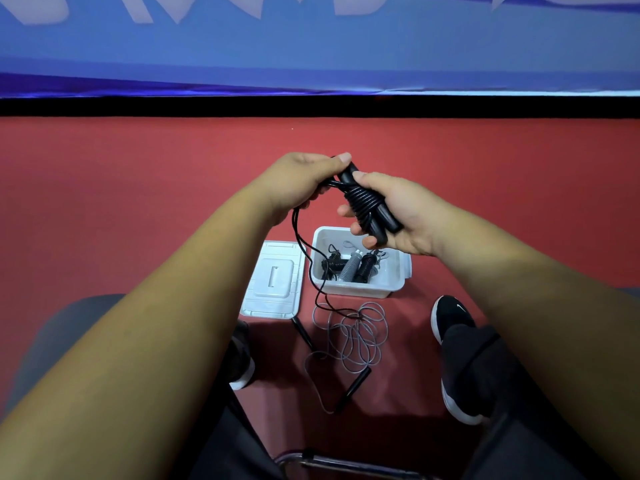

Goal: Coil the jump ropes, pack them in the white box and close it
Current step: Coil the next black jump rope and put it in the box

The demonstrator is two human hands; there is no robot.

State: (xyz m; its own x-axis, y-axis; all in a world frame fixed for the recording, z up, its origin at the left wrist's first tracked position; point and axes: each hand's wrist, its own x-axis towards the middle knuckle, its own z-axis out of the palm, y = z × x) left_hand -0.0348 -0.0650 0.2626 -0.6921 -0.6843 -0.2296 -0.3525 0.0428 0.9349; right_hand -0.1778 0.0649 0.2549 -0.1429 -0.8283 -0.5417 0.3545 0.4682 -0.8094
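Head view. Both hands are raised over the red floor (138, 202), close together, working one black jump rope (363, 199).

Right hand (401, 216) – fingers and thumb curled round the two black handles, held side by side, with cord already wound in tight turns round their middle. Left hand (304, 181) – closed on the same rope at the upper end of the bundle, thumb pressed on the handle tip, cord pinched under the curled fingers. The rest of the cord hangs from the left hand, drops in front of the left wall of the white box (360, 287) and reaches the floor near the loose rope there.

White box sits on the floor below the hands, open. Inside are coiled ropes (349, 268) – one grey bundle between black ones; exact count is hard to tell. The white lid (273, 278) lies flat on the floor just beside the box, on its left side.

In front of the box, nearer the person, a grey jump rope (356, 334) lies uncoiled in a loose tangle; one black handle (353, 389) points toward the person, the other handle (304, 332) lies just below the lid.

Black shoes with white soles flank the tangle – right shoe (450, 317), left shoe (242, 368) partly hidden by the left forearm. A chrome chair frame (346, 465) shows at the bottom edge. A blue banner (311, 46) runs across the back.
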